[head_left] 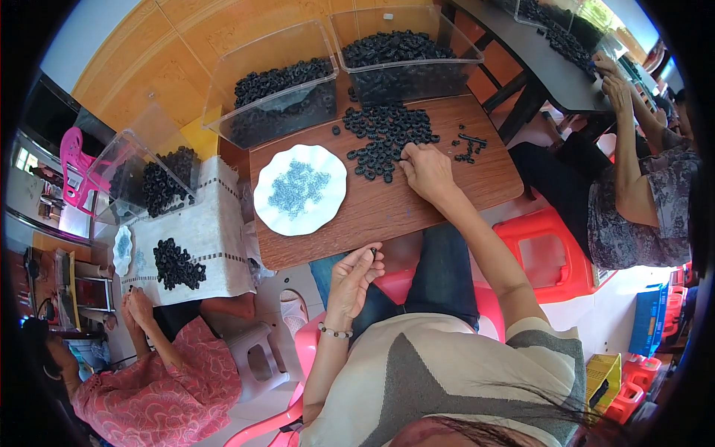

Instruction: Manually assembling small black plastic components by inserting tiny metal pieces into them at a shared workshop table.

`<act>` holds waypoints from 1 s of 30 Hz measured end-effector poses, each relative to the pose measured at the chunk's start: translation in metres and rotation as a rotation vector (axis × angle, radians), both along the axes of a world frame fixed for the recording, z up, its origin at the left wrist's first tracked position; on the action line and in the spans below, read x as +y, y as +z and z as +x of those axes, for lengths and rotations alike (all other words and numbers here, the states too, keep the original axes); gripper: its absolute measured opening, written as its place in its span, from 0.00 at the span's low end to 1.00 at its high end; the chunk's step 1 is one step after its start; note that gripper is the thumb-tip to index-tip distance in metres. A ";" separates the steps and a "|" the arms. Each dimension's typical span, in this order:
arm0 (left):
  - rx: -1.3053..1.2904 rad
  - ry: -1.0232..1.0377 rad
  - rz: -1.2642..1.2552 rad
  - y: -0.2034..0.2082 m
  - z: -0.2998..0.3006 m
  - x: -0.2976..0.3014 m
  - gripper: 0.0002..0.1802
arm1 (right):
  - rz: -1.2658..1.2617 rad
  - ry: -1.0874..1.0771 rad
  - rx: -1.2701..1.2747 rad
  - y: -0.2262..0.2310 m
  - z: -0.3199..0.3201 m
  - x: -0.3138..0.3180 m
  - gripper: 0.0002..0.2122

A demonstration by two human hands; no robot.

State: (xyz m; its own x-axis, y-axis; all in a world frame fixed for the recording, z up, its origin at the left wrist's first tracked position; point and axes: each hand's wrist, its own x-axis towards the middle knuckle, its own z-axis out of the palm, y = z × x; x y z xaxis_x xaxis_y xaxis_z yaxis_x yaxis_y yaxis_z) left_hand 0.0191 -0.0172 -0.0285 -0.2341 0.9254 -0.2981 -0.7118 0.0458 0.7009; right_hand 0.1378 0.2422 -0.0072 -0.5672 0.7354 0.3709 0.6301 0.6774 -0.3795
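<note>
A small black part (374, 252) is pinched between the thumb and fingers of my left hand (354, 279), held over my lap at the table's near edge. My right hand (427, 173) is closed, its fingertips down at the right edge of a loose pile of black ring-shaped parts (376, 138). Whatever those fingertips grip is hidden. Left of the pile stands a white scalloped plate (266, 213) bearing many tiny clear-grey pieces (298, 186). A few thin black bits (469, 147) lie to the right of the pile on the brown wooden table (320, 249).
Two clear bins (223, 112) (469, 63) full of black rings stand along the far side. At left, a person in pink works at a cloth-covered table (216, 216); another person sits at a dark table (514, 45) at right. A red stool (540, 253) stands beside me.
</note>
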 end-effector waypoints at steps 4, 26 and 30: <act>0.009 -0.004 -0.011 0.001 0.000 -0.003 0.17 | -0.034 0.028 0.132 0.003 0.005 -0.007 0.08; 0.626 0.256 0.139 0.035 0.018 0.018 0.18 | -1.168 0.376 0.702 0.074 0.038 -0.112 0.08; 0.753 0.279 0.155 0.038 0.019 0.014 0.18 | -1.114 0.372 0.658 0.077 0.038 -0.119 0.08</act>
State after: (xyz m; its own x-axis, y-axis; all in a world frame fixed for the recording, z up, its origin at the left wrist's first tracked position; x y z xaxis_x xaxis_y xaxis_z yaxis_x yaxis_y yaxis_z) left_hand 0.0381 -0.0028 0.0098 -0.5482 0.8213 0.1577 -0.0184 -0.2003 0.9796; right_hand 0.1758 0.1236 0.0696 -0.7465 0.6642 -0.0403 -0.0333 -0.0977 -0.9947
